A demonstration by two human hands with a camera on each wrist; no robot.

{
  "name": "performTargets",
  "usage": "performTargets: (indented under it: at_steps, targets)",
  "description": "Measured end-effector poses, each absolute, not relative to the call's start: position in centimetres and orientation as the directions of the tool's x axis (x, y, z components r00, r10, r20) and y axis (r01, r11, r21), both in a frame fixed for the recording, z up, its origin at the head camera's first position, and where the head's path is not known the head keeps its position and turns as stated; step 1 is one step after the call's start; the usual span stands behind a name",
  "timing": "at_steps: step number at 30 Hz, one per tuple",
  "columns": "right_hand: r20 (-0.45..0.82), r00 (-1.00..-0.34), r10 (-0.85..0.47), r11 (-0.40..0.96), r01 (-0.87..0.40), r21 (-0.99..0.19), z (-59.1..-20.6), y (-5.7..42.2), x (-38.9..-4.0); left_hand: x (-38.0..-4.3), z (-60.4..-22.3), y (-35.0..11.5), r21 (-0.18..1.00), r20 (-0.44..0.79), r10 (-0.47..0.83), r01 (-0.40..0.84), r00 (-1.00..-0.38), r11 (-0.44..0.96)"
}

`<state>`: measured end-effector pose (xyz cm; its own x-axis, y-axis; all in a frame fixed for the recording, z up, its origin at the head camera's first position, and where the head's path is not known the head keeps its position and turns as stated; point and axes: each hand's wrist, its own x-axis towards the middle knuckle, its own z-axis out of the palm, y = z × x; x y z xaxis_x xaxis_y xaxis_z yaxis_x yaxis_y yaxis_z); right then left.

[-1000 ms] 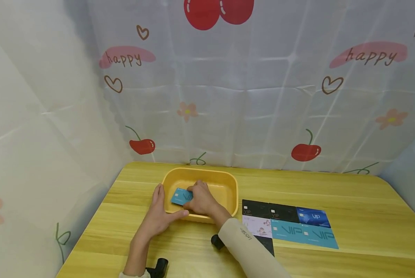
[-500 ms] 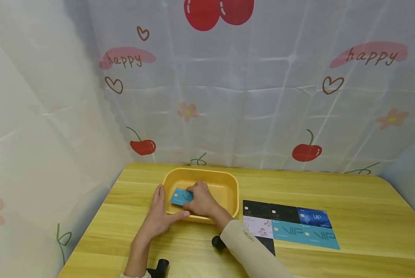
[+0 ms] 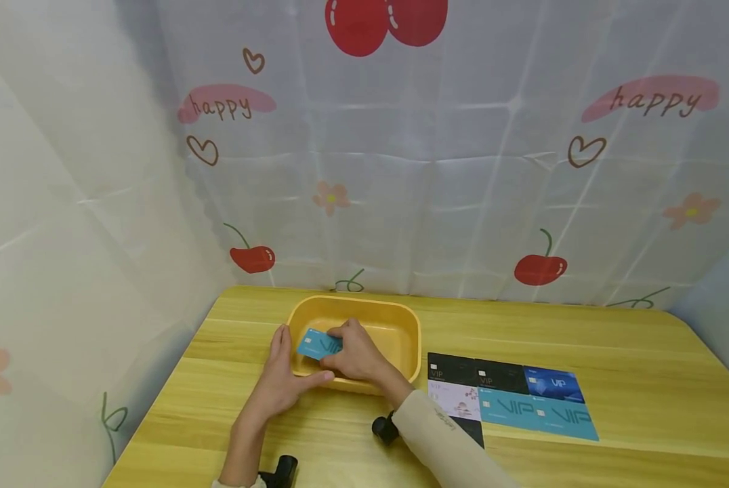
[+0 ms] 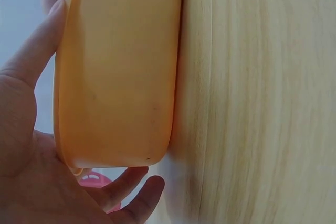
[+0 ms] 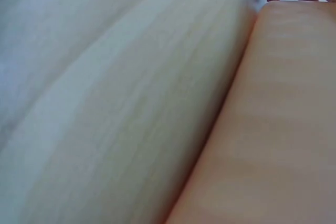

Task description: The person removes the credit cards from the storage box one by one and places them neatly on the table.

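Observation:
In the head view a yellow plastic tub (image 3: 404,312) stands on the wooden table. My left hand (image 3: 282,383) holds its near left corner, thumb along the front rim and fingers at the left end. The left wrist view shows that thumb (image 4: 39,43) at the rim and the fingers past the tub's end. Inside the tub, my right hand (image 3: 358,352) pinches a light blue VIP card (image 3: 317,344) by its right end; the card's left part is uncovered and tilted. The tub's wall (image 5: 278,119) hides the right hand's fingers in the right wrist view.
Right of the tub, cards lie edge to edge: black cards (image 3: 501,374), a dark blue card (image 3: 553,383), a pink-white card (image 3: 456,398) and light blue cards (image 3: 507,409). My right sleeve (image 3: 444,437) partly covers another black card (image 3: 471,428). A printed curtain (image 3: 401,203) hangs behind the table.
The blue card, pinched by my right hand, has shifted slightly left and its left end sits a little higher. My left hand stays on the tub.

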<state>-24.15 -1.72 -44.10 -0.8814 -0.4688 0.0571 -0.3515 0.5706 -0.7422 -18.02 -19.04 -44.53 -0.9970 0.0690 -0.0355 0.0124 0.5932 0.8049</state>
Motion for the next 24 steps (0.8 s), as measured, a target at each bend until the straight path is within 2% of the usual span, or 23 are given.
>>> performTargets:
  at_steps: [24]
  targets:
    - [0.151, -0.845, -0.514, 0.551, -0.459, -0.697, -41.5, 2.1, -20.7, -18.1, -44.7, -19.0, 0.820, -0.025, 0.061, 0.014, -0.998, 0.573]
